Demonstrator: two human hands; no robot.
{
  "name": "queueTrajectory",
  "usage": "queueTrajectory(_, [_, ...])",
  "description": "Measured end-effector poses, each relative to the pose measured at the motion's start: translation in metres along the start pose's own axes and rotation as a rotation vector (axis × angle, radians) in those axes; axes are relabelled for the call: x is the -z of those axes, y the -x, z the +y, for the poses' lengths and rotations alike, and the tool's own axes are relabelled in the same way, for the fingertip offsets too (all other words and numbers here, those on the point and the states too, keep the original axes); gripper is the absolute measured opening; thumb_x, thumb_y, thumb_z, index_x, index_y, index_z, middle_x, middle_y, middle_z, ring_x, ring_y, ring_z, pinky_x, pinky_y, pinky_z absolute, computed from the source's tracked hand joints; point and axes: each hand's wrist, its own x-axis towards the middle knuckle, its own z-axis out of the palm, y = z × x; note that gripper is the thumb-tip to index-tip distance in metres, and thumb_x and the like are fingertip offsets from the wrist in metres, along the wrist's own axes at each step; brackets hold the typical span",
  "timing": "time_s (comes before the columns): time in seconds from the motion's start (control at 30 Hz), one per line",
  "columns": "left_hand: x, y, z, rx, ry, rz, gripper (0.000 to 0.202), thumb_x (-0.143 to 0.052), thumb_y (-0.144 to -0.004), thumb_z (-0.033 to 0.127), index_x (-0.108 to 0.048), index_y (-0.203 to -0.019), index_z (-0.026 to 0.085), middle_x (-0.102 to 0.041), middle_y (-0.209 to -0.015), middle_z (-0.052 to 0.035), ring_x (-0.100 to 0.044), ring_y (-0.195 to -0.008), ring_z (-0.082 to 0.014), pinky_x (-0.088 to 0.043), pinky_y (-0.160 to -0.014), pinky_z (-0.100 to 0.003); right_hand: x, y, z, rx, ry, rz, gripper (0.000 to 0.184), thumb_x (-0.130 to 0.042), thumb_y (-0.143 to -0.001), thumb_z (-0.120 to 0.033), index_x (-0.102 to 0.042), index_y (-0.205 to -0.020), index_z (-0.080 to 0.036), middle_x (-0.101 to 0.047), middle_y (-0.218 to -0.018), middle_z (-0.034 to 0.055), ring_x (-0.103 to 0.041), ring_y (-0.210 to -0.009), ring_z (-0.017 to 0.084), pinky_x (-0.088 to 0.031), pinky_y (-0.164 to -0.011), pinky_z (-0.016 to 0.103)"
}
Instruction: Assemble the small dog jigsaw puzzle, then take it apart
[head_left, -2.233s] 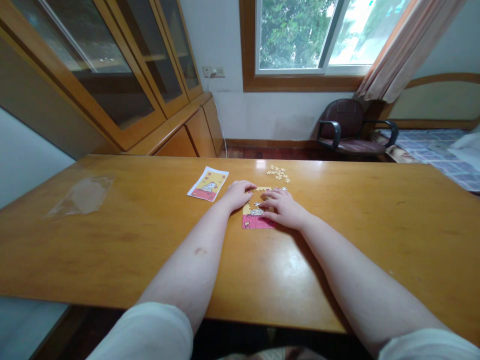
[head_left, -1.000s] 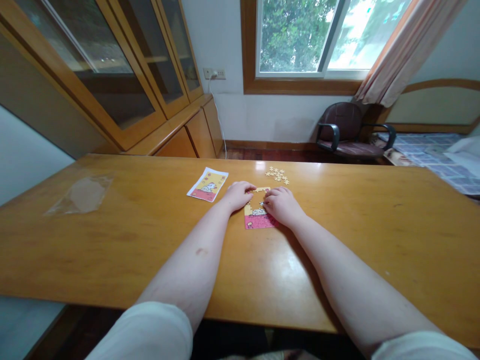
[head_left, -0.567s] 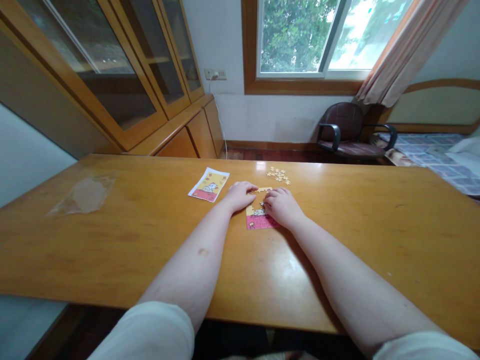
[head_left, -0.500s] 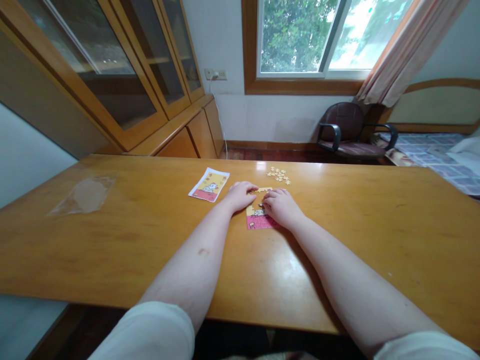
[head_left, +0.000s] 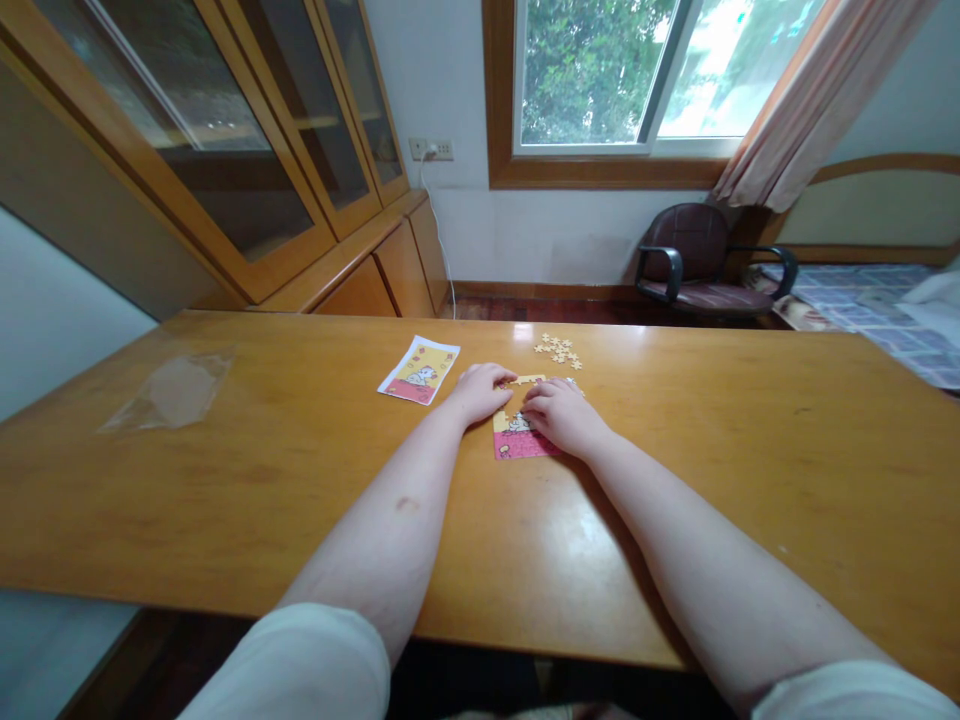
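Observation:
A small, partly assembled jigsaw puzzle, yellow above a pink bottom band, lies at the middle of the wooden table. My left hand rests palm down on the puzzle's upper left edge, fingers loosely stretched across it. My right hand sits on the puzzle's right half with its fingers bunched and fingertips pressed down near the top. Whatever is under them is hidden. A little heap of loose pale puzzle pieces lies just beyond my right hand.
A picture card showing the same image lies left of my left hand. A clear plastic bag lies flat at the table's left end. Glass-fronted cabinets stand to the left, and a dark armchair and a bed beyond the table.
My right hand's fingers, spread flat on the puzzle 2.2 s ago, have drawn together over its upper right part. The left hand has hardly moved.

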Motion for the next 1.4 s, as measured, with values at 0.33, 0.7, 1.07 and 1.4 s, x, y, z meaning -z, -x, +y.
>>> queueTrajectory(0.33, [0.001,0.001,0.0,-0.002,0.005,-0.006,0.037,-0.059,-0.078,0.028,-0.071,-0.113,0.023,-0.07,-0.116,-0.0036,-0.059,-0.111,-0.0237,-0.043,-0.104,-0.035,0.002,0.003,0.003,0.002,-0.037,0.015,0.016,-0.06,-0.089,-0.026,-0.077,-0.089,-0.024,-0.07,-0.104,0.0061,-0.056,-0.099,0.022,-0.038,-0.093,0.038])
queueTrajectory(0.7, [-0.003,-0.001,-0.005,-0.025,0.028,0.008,0.037,-0.057,-0.08,0.024,-0.071,-0.114,0.021,-0.07,-0.118,-0.004,-0.06,-0.111,-0.0231,-0.044,-0.103,-0.035,0.004,0.003,0.008,-0.017,-0.089,0.008,0.022,-0.057,-0.081,-0.011,-0.076,-0.085,-0.021,-0.071,-0.1,0.0056,-0.058,-0.096,0.022,-0.04,-0.092,0.037])
queueTrajectory(1.07, [0.004,0.001,0.0,-0.018,0.053,-0.007,0.037,-0.056,-0.082,0.017,-0.07,-0.115,0.023,-0.069,-0.12,-0.0033,-0.059,-0.115,-0.0225,-0.043,-0.104,-0.036,0.005,0.006,0.021,-0.187,-0.122,0.059,0.025,-0.053,-0.078,-0.011,-0.076,-0.074,-0.021,-0.071,-0.085,0.0048,-0.06,-0.085,0.019,-0.043,-0.085,0.03])
queueTrajectory(1.4, [0.003,0.0,-0.001,-0.009,0.057,-0.004,0.035,-0.056,-0.082,0.017,-0.07,-0.114,0.021,-0.07,-0.118,-0.0048,-0.06,-0.113,-0.0229,-0.045,-0.102,-0.036,0.024,0.013,0.052,-0.889,-0.153,0.213,0.036,-0.04,-0.089,-0.033,-0.072,-0.089,-0.017,-0.072,-0.089,0.01,-0.063,-0.082,0.021,-0.041,-0.069,0.027])
